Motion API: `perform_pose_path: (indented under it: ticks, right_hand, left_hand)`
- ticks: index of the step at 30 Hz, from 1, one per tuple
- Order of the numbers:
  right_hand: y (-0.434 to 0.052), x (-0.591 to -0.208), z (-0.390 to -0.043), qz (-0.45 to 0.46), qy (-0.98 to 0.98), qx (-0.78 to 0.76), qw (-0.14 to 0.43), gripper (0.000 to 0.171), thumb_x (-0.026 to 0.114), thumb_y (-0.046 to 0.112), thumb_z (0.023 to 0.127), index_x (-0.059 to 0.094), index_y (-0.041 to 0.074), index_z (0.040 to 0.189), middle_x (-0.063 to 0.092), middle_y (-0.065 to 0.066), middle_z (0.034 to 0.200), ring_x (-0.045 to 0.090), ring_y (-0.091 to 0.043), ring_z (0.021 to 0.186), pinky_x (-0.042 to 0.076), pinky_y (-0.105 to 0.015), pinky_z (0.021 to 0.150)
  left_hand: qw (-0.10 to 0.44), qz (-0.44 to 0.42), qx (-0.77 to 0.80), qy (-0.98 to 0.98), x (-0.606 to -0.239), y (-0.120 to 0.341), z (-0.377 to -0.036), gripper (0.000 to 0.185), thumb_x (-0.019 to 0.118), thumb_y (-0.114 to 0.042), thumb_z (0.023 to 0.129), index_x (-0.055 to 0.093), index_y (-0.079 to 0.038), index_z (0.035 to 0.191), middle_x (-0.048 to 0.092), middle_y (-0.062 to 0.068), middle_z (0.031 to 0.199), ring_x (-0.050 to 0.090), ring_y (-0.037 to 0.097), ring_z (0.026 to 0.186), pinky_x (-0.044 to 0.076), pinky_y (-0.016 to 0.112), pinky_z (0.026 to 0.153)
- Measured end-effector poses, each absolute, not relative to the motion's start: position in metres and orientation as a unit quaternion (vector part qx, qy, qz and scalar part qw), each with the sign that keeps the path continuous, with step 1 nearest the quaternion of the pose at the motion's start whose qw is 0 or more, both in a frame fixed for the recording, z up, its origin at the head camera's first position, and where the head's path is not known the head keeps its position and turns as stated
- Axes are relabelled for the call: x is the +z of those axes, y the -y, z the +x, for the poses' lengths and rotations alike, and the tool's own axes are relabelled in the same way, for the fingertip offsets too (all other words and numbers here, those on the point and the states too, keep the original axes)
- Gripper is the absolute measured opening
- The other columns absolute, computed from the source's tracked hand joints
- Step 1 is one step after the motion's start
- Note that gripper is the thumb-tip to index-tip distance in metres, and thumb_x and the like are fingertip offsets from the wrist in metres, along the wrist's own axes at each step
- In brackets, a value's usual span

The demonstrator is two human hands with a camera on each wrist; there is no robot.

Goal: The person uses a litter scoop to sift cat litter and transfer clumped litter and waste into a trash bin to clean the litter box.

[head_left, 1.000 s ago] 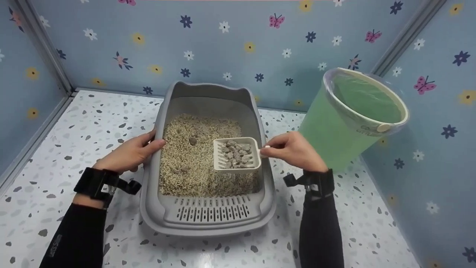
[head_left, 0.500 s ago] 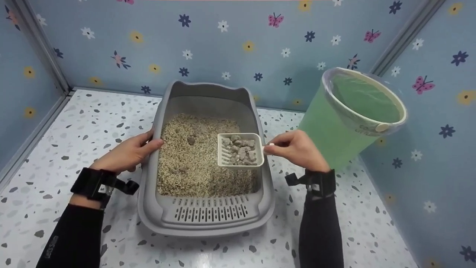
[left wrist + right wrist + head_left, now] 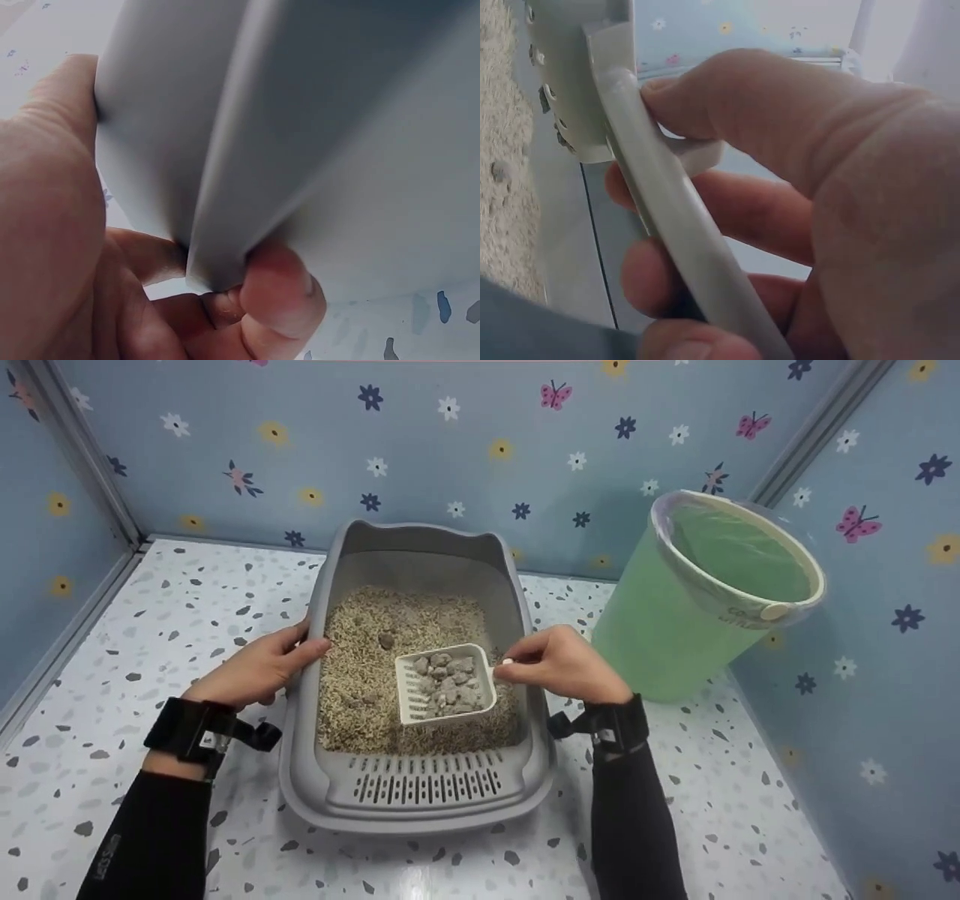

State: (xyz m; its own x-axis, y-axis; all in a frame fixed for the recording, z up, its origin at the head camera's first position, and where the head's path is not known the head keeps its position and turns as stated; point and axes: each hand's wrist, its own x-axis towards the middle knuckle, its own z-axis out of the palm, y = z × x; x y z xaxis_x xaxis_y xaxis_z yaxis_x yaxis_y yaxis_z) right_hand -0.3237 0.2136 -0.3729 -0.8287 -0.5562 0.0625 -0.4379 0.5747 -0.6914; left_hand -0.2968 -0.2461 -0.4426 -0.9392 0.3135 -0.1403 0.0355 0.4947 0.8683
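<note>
A grey litter box (image 3: 420, 814) stands on the speckled surface, its floor covered with tan litter (image 3: 367, 660). My left hand (image 3: 259, 667) grips the box's left rim, thumb on top; in the left wrist view its fingers (image 3: 281, 289) curl under the lip. My right hand (image 3: 566, 664) holds a white litter scoop (image 3: 405, 694) by its handle (image 3: 675, 202), fingers wrapped round it in the right wrist view. Several grey clumps (image 3: 450, 682) lie in the scoop, which is over the right part of the litter. A dark clump (image 3: 386, 640) sits on the litter behind it.
To the right of the box stands a green bin (image 3: 667, 622) with a clear liner folded over its cream rim. Blue patterned walls (image 3: 450, 457) close off the back and both sides. The box's front has a slotted step (image 3: 427, 787).
The scoop first shifts slightly right and back, then moves left and forward over the litter with its clumps, turning a little. The left hand keeps its hold on the rim.
</note>
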Motion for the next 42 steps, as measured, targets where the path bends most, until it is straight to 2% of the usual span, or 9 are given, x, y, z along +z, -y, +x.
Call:
perform_pose_path:
  ticks: [4, 11, 17, 23, 28, 32, 36, 39, 42]
  right_hand:
    - [-0.225, -0.372, -0.324, -0.239, -0.899, -0.365, 0.04, 0.008, 0.09, 0.028, 0.097, 0.091, 0.02, 0.099, 0.081, 0.002, 0.088, 0.066, -0.016, 0.072, 0.053, -0.026, 0.066]
    - [-0.219, -0.372, -0.326, -0.265, -0.897, -0.348, 0.072, 0.015, 0.086, 0.04, 0.099, 0.09, 0.026, 0.097, 0.08, 0.004, 0.088, 0.065, -0.015, 0.073, 0.054, -0.03, 0.067]
    - [-0.222, -0.372, -0.324, -0.222, -0.905, -0.359, 0.049, 0.01, 0.09, 0.034, 0.097, 0.091, 0.024, 0.096, 0.078, 0.005, 0.086, 0.062, -0.015, 0.071, 0.05, -0.028, 0.065]
    - [-0.226, -0.37, -0.322, -0.227, -0.903, -0.363, 0.031, 0.017, 0.087, 0.04, 0.099, 0.091, 0.023, 0.101, 0.08, 0.005, 0.089, 0.066, -0.018, 0.076, 0.052, -0.031, 0.069]
    - [-0.232, -0.361, -0.321, -0.217, -0.905, -0.365, 0.022, 0.02, 0.086, 0.045, 0.099, 0.091, 0.025, 0.103, 0.081, 0.006, 0.092, 0.069, -0.02, 0.079, 0.055, -0.035, 0.074]
    - [-0.244, -0.341, -0.322, -0.189, -0.911, -0.366, 0.004, 0.025, 0.087, 0.047, 0.099, 0.091, 0.022, 0.103, 0.079, 0.0, 0.087, 0.063, -0.016, 0.07, 0.051, -0.031, 0.066]
    - [-0.262, -0.309, -0.324, -0.135, -0.907, -0.398, -0.015, 0.033, 0.087, 0.049, 0.099, 0.091, 0.016, 0.104, 0.07, -0.006, 0.078, 0.053, -0.012, 0.06, 0.045, -0.026, 0.056]
    - [-0.28, -0.278, -0.323, -0.082, -0.905, -0.416, -0.024, 0.041, 0.087, 0.054, 0.097, 0.09, 0.014, 0.107, 0.068, -0.003, 0.078, 0.052, -0.011, 0.06, 0.044, -0.025, 0.054]
    - [-0.307, -0.246, -0.32, -0.034, -0.915, -0.399, -0.045, 0.045, 0.088, 0.058, 0.094, 0.09, 0.016, 0.11, 0.069, 0.003, 0.079, 0.053, -0.01, 0.063, 0.046, -0.025, 0.054]
  left_hand:
    - [0.143, 0.105, 0.495, -0.85, -0.443, 0.245, -0.298, 0.083, 0.048, -0.064, 0.116, 0.011, -0.029, 0.181, 0.064, 0.015, 0.107, 0.049, 0.017, 0.065, 0.046, 0.031, 0.05]
    - [0.145, 0.105, 0.496, -0.85, -0.444, 0.245, -0.298, 0.082, 0.047, -0.061, 0.117, 0.01, -0.028, 0.181, 0.066, 0.014, 0.108, 0.053, 0.019, 0.068, 0.048, 0.032, 0.05]
    - [0.146, 0.099, 0.495, -0.851, -0.442, 0.246, -0.298, 0.083, 0.047, -0.062, 0.116, 0.009, -0.027, 0.181, 0.065, 0.015, 0.11, 0.053, 0.021, 0.072, 0.048, 0.032, 0.051]
    - [0.14, 0.106, 0.49, -0.854, -0.445, 0.246, -0.299, 0.082, 0.047, -0.061, 0.117, 0.009, -0.027, 0.181, 0.065, 0.017, 0.11, 0.053, 0.021, 0.068, 0.049, 0.033, 0.05]
    - [0.139, 0.107, 0.488, -0.855, -0.447, 0.245, -0.3, 0.082, 0.047, -0.062, 0.117, 0.01, -0.027, 0.181, 0.068, 0.019, 0.116, 0.059, 0.026, 0.075, 0.052, 0.036, 0.051]
    - [0.139, 0.104, 0.492, -0.853, -0.446, 0.245, -0.3, 0.082, 0.047, -0.062, 0.117, 0.01, -0.028, 0.181, 0.067, 0.018, 0.111, 0.058, 0.026, 0.076, 0.053, 0.036, 0.053]
    - [0.138, 0.099, 0.488, -0.856, -0.445, 0.246, -0.298, 0.083, 0.047, -0.065, 0.116, 0.01, -0.029, 0.181, 0.068, 0.021, 0.122, 0.06, 0.027, 0.08, 0.055, 0.039, 0.056]
    - [0.137, 0.098, 0.484, -0.859, -0.444, 0.247, -0.297, 0.084, 0.047, -0.065, 0.115, 0.01, -0.029, 0.181, 0.068, 0.021, 0.123, 0.061, 0.028, 0.081, 0.055, 0.039, 0.056]
    - [0.136, 0.1, 0.483, -0.859, -0.444, 0.246, -0.297, 0.082, 0.047, -0.064, 0.116, 0.01, -0.029, 0.181, 0.067, 0.019, 0.115, 0.059, 0.028, 0.078, 0.053, 0.038, 0.055]
